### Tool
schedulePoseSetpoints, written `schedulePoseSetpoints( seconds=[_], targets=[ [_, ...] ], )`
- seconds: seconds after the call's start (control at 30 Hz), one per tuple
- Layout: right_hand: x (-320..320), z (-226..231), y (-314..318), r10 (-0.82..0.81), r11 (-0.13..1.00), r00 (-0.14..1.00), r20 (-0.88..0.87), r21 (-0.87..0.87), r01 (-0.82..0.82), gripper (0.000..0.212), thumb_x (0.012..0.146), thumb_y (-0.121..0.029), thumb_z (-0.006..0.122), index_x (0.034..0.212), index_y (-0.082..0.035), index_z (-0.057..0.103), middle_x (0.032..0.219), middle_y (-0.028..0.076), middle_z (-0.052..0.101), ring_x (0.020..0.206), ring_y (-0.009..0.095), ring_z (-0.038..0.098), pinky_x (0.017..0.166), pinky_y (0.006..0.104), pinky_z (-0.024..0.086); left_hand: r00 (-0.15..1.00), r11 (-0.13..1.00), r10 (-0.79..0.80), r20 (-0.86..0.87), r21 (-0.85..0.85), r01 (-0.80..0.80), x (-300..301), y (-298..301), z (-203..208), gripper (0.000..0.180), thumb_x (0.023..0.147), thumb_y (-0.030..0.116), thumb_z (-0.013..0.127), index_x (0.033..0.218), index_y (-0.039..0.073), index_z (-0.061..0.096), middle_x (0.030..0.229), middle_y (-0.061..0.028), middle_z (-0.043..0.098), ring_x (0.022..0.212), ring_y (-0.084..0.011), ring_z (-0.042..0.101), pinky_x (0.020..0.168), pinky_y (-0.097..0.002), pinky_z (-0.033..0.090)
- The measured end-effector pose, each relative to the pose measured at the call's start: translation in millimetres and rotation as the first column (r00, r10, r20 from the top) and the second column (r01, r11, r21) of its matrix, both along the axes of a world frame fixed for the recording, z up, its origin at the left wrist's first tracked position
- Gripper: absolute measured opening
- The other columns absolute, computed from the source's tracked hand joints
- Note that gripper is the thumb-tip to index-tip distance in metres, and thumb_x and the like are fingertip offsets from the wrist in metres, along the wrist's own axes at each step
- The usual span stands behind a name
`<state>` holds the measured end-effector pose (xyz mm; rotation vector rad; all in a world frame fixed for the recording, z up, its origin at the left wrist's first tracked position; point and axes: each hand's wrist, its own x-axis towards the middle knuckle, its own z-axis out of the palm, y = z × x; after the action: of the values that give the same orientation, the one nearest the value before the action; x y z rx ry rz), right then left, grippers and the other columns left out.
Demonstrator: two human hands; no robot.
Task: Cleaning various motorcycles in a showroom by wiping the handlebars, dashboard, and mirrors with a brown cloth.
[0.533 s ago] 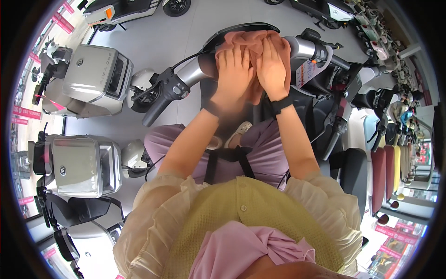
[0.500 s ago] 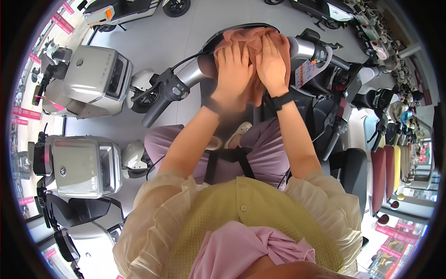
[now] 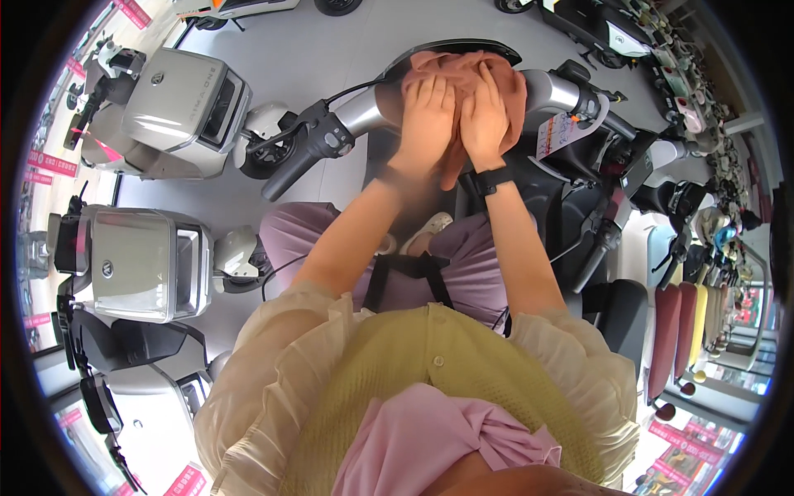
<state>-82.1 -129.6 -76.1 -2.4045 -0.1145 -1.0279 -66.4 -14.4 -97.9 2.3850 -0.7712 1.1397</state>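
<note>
A reddish-brown cloth (image 3: 506,89) lies bunched over the middle of a scooter's handlebar (image 3: 361,115), hiding what is under it. My left hand (image 3: 428,124) presses on the cloth with its fingers stretched out flat. Beside it, my right hand (image 3: 484,122) also lies on the cloth, fingers extended, a dark band round its wrist. The two hands nearly meet at the thumbs, and folds of cloth hang down between them. A black curved edge (image 3: 451,45) shows just beyond the cloth.
Silver-grey scooters (image 3: 178,103) stand at the left. A black grip (image 3: 289,175) juts toward me on the left side. At the right are more handlebars and a row of coloured seats (image 3: 667,335). A paper tag (image 3: 554,135) hangs near the right grip.
My view has shifted a little, so the handlebar and scooters sit slightly farther right. My hands are somewhat closer together on the cloth, still lying flat.
</note>
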Motion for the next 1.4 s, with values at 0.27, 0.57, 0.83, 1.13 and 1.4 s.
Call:
schedulePoseSetpoints(
  seconds=[0.27, 0.57, 0.83, 1.13, 1.4],
  targets=[
    [-52.4, -37.0, 61.2, 0.481, 0.459, 0.865, 0.140, 0.801, -0.385, 0.035, 0.091, -0.001, 0.047, 0.126, 0.001, 0.050, 0.128, 0.015, 0.052, 0.114, 0.023, 0.053, 0.098, 0.0365, 0.042, 0.929, 0.884, -0.314, -0.197, -0.416, 0.211, -82.7, 48.6, 21.7, 0.033, 0.077, 0.001, 0.056, 0.109, -0.002, 0.058, 0.115, -0.0189, 0.058, 0.110, -0.0359, 0.054, 0.095, -0.0402, 0.044],
    [-31.5, 13.1, 128.4, 0.371, 0.926, 0.923, 0.101, -0.113, -0.360, 0.048, 0.083, -0.023, 0.061, 0.127, -0.005, 0.053, 0.133, 0.020, 0.044, 0.123, 0.040, 0.039, 0.102, 0.0466, 0.032, 0.923, 0.880, 0.384, 0.024, -0.312, -0.358, -90.9, 162.1, 47.0, 0.038, 0.085, -0.005, 0.047, 0.121, -0.001, 0.058, 0.131, -0.0197, 0.051, 0.120, -0.0379, 0.048, 0.104, -0.0435, 0.034],
    [30.2, 69.6, 136.8, 0.362, 0.863, 0.732, -0.577, -0.090, -0.498, 0.042, 0.087, -0.045, 0.049, 0.087, -0.007, 0.069, 0.082, 0.014, 0.067, 0.084, 0.034, 0.062, 0.075, 0.0426, 0.047, 0.775, 0.847, 0.336, -0.536, -0.189, -0.498, -46.4, 220.0, 1.2, 0.048, 0.093, 0.037, 0.048, 0.120, -0.001, 0.058, 0.132, -0.0192, 0.051, 0.128, -0.0387, 0.038, 0.107, -0.0420, 0.030],
    [30.4, 56.9, 128.8, 0.452, 0.862, 0.707, -0.543, 0.063, -0.503, 0.035, 0.092, -0.034, 0.049, 0.087, -0.004, 0.067, 0.080, 0.015, 0.065, 0.082, 0.034, 0.060, 0.080, 0.0372, 0.046, 0.763, 0.903, 0.213, -0.610, -0.177, -0.393, -43.7, 233.6, 3.5, 0.038, 0.093, 0.032, 0.051, 0.116, 0.004, 0.062, 0.125, -0.0156, 0.056, 0.124, -0.0329, 0.042, 0.106, -0.0381, 0.030],
    [-11.0, -12.7, 86.4, 0.323, 0.919, 0.916, 0.237, 0.152, -0.364, 0.033, 0.090, -0.010, 0.050, 0.123, -0.004, 0.055, 0.102, 0.013, 0.067, 0.103, 0.029, 0.059, 0.092, 0.0384, 0.044, 0.840, 0.741, 0.344, -0.420, -0.428, -0.518, -66.1, 209.0, 3.4, 0.055, 0.089, 0.024, 0.052, 0.133, -0.006, 0.039, 0.129, -0.0252, 0.049, 0.123, -0.0390, 0.043, 0.105, -0.0420, 0.033]
  ],
)
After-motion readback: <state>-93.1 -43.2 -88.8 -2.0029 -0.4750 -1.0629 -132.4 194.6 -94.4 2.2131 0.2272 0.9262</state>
